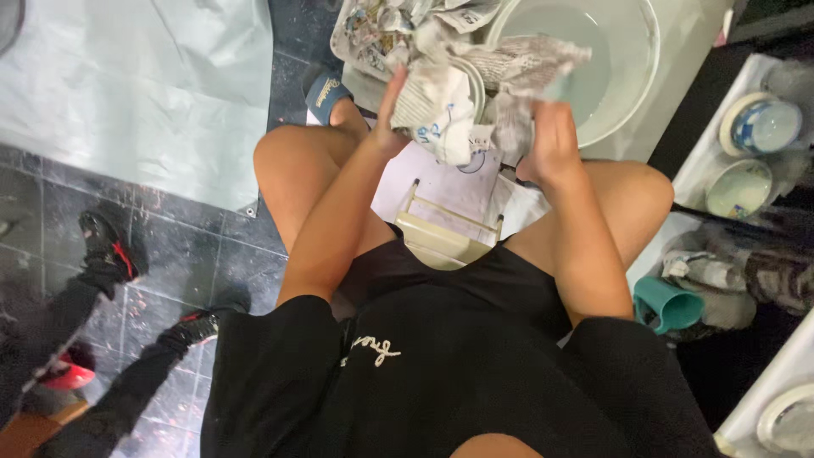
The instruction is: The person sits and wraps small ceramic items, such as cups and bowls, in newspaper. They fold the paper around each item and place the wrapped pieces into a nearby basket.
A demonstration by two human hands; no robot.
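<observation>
Gripping one crumpled wad of newspaper (pixel 487 80) above your knees, your left hand (pixel 386 110) presses flat against its side while your right hand (pixel 551 140) closes around its lower edge. Just beyond sits one white basin (pixel 632 80) of water. To your right: two round white tubs (pixel 755 153) and one teal cup (pixel 670 305).
</observation>
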